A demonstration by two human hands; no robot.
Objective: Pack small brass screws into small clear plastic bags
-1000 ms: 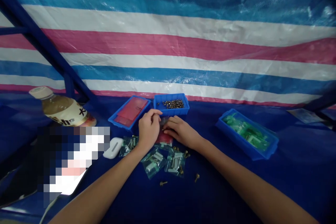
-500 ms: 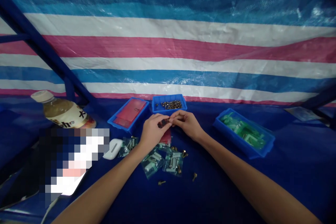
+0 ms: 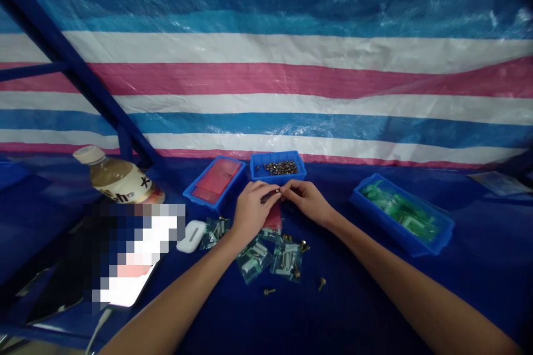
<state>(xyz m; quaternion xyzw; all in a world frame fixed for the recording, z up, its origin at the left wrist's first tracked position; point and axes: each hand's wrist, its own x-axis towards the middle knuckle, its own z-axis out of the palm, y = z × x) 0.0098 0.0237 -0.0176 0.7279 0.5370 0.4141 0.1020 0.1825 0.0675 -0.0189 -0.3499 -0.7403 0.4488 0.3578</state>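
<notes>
My left hand [image 3: 252,208] and my right hand [image 3: 307,201] meet fingertip to fingertip, each in a pinch. A tiny piece shows between the fingertips, too small to name. Just below them is a red plastic bag [image 3: 273,218], partly hidden by my left hand; I cannot tell whether the fingers touch it. Nearer me lie clear bags of pale plugs and screws, one on the left [image 3: 255,259] and one on the right [image 3: 287,259]. Loose brass-coloured screws lie around them, including one screw [image 3: 270,291] in front and another screw [image 3: 322,284] to the right.
Behind my hands stand a blue bin of small metal parts [image 3: 278,156] and a blue bin with red bags [image 3: 242,169]. A blue bin of green bags [image 3: 447,227] is at right. At left are a white case [image 3: 191,236], a bottle [image 3: 120,177] and a cabled, blurred device [image 3: 137,283].
The whole view has shifted, so everything sits slightly further right. My fingertips have drawn closer together, and the dark patch seen earlier in my left hand is no longer visible.
</notes>
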